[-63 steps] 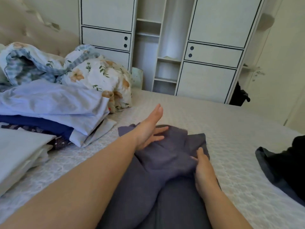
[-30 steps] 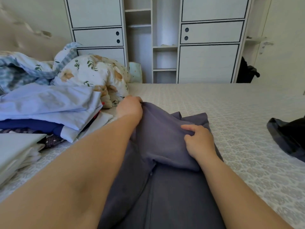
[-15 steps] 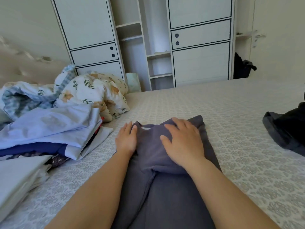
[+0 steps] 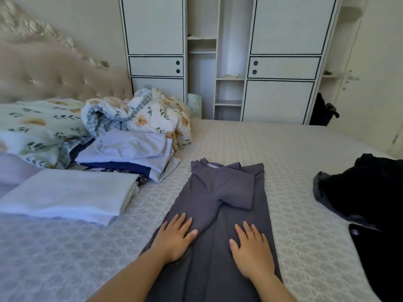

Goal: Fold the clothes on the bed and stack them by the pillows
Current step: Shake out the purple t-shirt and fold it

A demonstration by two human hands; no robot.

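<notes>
A grey-purple garment lies lengthwise in the middle of the bed, its sleeves folded in across the top. My left hand rests flat on its left side, fingers straight. My right hand lies flat on its right side, fingers spread. A stack of folded clothes, pale blue on top and navy below, sits to the left near the flowered pillows. A folded white piece lies in front of that stack.
A dark unfolded garment lies at the right edge of the bed. A crumpled flowered quilt is heaped behind the stack, against the padded headboard. White wardrobes stand beyond the bed.
Both hands slid from the garment's folded top down toward me and now lie flat on its lower half. The view pulled back, showing more of the stack and pillows.
</notes>
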